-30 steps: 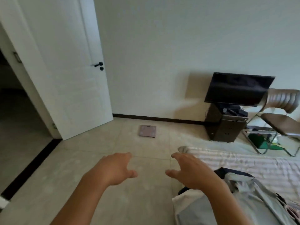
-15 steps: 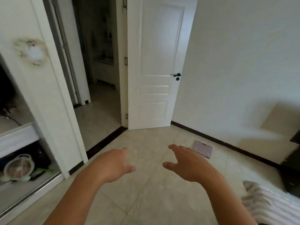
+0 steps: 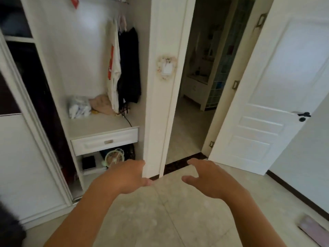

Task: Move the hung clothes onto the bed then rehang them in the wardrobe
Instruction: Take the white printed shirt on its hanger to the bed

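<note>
The open white wardrobe (image 3: 83, 56) fills the left of the view. Inside hang a white shirt with orange print (image 3: 114, 68) and a black garment (image 3: 130, 66), side by side at the right end of the rail. My left hand (image 3: 126, 177) and my right hand (image 3: 211, 177) are held out low in front of me, well short of the wardrobe. Both have relaxed, slightly spread fingers and hold nothing. The bed is out of view.
Folded items (image 3: 79, 106) and a beige cloth (image 3: 102, 104) lie on the wardrobe shelf above a drawer (image 3: 105, 141). A small fan (image 3: 114, 156) stands below. An open doorway (image 3: 201, 86), a white door (image 3: 277, 97) and a pink scale (image 3: 313, 229) are to the right.
The view has swung left, away from the bed, TV and chair, past the door, onto the wardrobe. Both hands stay empty and held out in front.
</note>
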The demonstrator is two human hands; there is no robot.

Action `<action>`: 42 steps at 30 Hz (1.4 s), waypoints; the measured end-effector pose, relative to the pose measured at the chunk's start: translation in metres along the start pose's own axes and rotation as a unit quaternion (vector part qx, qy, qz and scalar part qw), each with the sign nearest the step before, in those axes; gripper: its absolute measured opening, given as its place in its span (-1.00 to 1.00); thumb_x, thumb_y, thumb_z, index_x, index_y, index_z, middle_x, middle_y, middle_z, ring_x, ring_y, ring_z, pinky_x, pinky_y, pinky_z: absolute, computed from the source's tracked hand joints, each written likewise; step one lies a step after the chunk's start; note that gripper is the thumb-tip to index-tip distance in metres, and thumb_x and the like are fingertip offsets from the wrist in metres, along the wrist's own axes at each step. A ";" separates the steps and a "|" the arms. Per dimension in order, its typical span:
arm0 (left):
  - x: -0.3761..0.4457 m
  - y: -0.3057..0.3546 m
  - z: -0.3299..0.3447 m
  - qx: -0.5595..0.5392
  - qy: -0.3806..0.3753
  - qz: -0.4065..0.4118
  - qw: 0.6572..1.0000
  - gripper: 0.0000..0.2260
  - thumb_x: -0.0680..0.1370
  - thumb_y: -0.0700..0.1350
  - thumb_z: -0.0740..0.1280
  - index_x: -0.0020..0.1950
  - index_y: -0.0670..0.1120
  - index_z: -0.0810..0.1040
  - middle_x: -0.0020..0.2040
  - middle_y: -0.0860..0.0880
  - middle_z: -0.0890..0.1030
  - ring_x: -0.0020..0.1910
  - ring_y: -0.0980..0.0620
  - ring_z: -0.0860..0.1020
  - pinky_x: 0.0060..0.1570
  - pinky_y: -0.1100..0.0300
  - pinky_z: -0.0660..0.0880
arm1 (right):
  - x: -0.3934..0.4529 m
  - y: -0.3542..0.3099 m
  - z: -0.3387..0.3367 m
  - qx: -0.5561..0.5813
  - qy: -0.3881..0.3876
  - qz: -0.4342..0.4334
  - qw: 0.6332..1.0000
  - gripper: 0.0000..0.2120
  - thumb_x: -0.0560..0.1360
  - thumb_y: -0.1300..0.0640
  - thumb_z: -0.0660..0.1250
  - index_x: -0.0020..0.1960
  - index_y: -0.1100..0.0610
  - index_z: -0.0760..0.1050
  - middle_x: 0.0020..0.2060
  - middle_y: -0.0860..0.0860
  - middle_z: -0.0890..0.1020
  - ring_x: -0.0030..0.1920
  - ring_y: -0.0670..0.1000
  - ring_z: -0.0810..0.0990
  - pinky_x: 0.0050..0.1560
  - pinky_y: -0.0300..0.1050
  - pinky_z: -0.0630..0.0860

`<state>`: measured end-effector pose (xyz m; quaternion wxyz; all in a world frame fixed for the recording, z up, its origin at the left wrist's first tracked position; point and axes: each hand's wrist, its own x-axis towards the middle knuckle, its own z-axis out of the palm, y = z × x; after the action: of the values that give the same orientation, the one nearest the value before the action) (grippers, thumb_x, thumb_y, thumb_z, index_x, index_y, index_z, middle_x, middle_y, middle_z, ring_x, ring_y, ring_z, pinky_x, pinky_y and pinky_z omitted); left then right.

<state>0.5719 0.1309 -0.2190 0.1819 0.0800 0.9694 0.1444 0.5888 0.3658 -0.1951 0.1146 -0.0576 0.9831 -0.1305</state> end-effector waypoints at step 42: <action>0.401 -0.345 -0.348 -0.021 0.148 0.030 0.988 -0.64 0.57 0.10 0.33 0.34 0.10 0.43 0.15 0.18 0.48 0.05 0.22 0.46 -0.07 0.44 0.37 | 0.594 -0.298 -0.108 -0.011 0.041 -0.138 0.989 -0.56 0.57 -0.15 0.28 0.36 0.04 0.38 0.25 0.00 0.55 0.19 0.05 0.55 0.22 0.01 0.51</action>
<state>0.0366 -0.1992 -0.1473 0.0338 0.0828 0.9795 0.1802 0.0132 0.0208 -0.1380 0.0546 -0.1891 0.9709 -0.1364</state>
